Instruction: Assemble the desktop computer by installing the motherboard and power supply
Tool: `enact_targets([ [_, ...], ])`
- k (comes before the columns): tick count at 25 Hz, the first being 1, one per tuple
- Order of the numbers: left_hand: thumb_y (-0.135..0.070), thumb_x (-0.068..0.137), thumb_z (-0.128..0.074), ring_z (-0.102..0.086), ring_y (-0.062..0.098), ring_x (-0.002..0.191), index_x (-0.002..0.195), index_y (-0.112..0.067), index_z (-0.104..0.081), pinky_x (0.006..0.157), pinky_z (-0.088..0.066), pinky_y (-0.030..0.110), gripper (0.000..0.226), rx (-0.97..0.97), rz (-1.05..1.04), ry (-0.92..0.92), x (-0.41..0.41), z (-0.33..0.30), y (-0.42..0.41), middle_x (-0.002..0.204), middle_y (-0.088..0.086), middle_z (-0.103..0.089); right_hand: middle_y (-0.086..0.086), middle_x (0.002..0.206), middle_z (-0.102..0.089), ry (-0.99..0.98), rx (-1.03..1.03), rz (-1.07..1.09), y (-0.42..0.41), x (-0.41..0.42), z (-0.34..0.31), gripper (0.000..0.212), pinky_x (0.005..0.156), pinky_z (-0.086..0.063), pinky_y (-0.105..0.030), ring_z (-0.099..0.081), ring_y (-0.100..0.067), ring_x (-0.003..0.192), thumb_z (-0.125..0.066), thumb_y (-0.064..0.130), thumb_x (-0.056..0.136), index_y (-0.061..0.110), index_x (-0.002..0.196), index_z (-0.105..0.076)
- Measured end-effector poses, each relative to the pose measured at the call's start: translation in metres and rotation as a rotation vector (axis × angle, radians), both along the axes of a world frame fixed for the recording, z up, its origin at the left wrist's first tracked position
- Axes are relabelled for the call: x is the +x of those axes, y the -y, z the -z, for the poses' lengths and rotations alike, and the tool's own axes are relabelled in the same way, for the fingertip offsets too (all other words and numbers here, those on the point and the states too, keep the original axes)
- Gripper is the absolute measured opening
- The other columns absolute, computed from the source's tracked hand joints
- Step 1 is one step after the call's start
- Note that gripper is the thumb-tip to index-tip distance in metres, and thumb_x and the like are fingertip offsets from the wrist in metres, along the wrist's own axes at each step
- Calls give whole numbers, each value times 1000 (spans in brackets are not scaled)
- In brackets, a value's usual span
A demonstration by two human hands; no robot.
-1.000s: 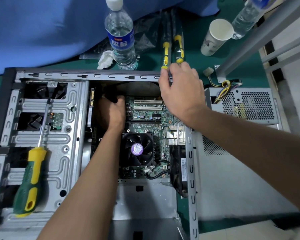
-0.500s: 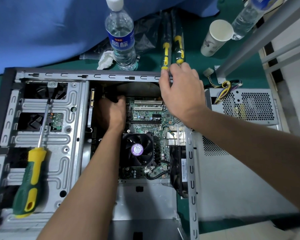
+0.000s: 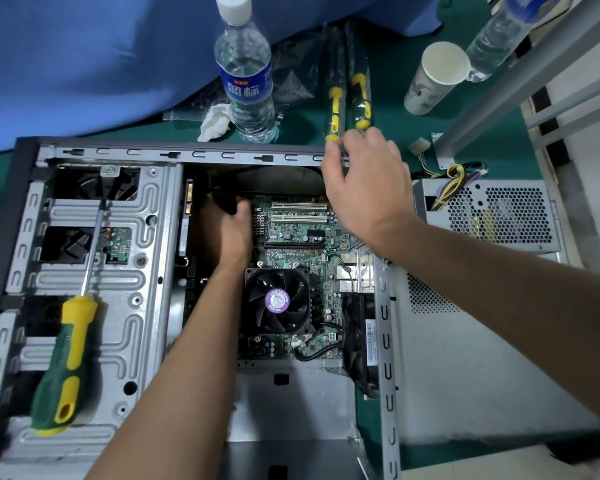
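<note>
The motherboard (image 3: 291, 251) sits inside the open case (image 3: 187, 155), power supply (image 3: 492, 216) still outside to the right. Left hand (image 3: 227, 230) grips something dark at the board's far corner, can't tell what; right hand (image 3: 364, 181) rests loose-fingered on the case rim. I'd nudge it until the standoff holes line up before grabbing the screwdriver (image 3: 66, 362).
</note>
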State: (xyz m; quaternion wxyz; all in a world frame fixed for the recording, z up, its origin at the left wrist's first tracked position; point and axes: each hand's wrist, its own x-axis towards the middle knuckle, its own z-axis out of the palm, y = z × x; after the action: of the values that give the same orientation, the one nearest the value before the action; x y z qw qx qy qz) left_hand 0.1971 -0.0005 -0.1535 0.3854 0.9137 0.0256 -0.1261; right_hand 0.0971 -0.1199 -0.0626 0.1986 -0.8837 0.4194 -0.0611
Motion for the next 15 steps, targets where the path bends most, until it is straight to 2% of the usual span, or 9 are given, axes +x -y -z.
enact_targets([
  [1, -18, 93, -59, -60, 28, 95, 107, -1, -63, 76, -36, 12, 22, -18, -15, -5, -1, -1, 0, 93, 16, -66, 2, 98, -41, 1, 0, 0, 0, 0, 0, 39, 88, -40, -44, -40, -19, 93, -31, 42, 103, 15, 103, -58],
  [3, -19, 92, -60, -62, 29, 100, 112, 2, -64, 78, -34, 15, 29, -28, -31, 0, -2, -2, 1, 103, 19, -68, 2, 98, -41, 3, 0, -1, 0, 0, 0, 39, 88, -40, -44, -38, -18, 92, -31, 42, 103, 15, 103, -59],
  [5, -21, 91, -61, -64, 28, 101, 113, 1, -65, 72, -32, 16, 32, -16, -43, -6, -1, -3, 1, 109, 19, -68, 2, 98, -42, 2, 1, -1, -1, 0, 0, 39, 88, -40, -44, -39, -18, 92, -31, 42, 103, 15, 103, -59],
  [9, -18, 91, -60, -61, 27, 86, 99, -3, -65, 58, -34, 12, 18, -19, -5, -52, -1, -3, 1, 84, 18, -65, -4, 106, -52, 2, 3, 2, 0, -1, 0, 39, 89, -40, -44, -47, -24, 101, -31, 42, 103, 15, 106, -60],
  [10, -20, 89, -61, -63, 27, 86, 99, -4, -66, 56, -33, 13, 19, -11, -9, -29, -1, -3, 1, 86, 17, -67, -4, 107, -53, 4, 2, 3, 0, -1, 0, 39, 89, -40, -43, -48, -24, 101, -32, 42, 103, 15, 106, -60],
  [12, -26, 85, -63, -66, 27, 93, 104, -5, -69, 62, -34, 17, 29, 26, -25, 28, 0, -3, -1, 99, 15, -71, -5, 108, -53, 7, 3, 1, 0, -1, 1, 39, 89, -40, -43, -48, -24, 101, -32, 41, 103, 15, 106, -60],
  [15, -27, 85, -64, -67, 26, 95, 106, -5, -69, 66, -37, 19, 31, 31, -20, 43, -1, -2, 0, 102, 15, -71, -5, 109, -54, 8, 4, 0, 0, -1, 1, 40, 89, -40, -44, -48, -24, 102, -31, 42, 103, 15, 108, -60],
])
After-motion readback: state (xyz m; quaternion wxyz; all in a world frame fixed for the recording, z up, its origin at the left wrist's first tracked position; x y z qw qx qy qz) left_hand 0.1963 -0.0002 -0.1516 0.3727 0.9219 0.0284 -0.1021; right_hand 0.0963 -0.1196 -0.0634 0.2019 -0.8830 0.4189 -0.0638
